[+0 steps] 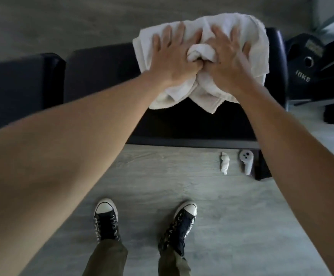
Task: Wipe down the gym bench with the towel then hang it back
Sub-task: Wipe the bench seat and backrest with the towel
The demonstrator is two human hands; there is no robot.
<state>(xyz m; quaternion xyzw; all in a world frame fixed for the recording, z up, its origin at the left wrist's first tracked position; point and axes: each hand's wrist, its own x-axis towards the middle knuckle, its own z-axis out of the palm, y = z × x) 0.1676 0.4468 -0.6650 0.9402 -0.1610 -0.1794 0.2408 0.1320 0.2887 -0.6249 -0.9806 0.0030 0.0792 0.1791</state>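
A white towel (pixel 249 28) lies bunched on the right part of the black padded gym bench (pixel 102 70). Both hands press down on it side by side. My left hand (pixel 174 54) lies with fingers spread on the towel's left half, thumb tucked into a fold. My right hand (pixel 225 54) is spread on the right half, its thumb pinching the same raised fold of cloth in the middle. The towel's lower corners hang over the bench's near edge. The bench pad has a gap between two sections at the left.
A black 10 kg weight plate (pixel 309 62) stands right of the bench. On the grey floor near the bench's base lie a small white rag (pixel 224 162) and a white handheld controller (pixel 246 161). My two black sneakers (pixel 106 220) stand on the floor below.
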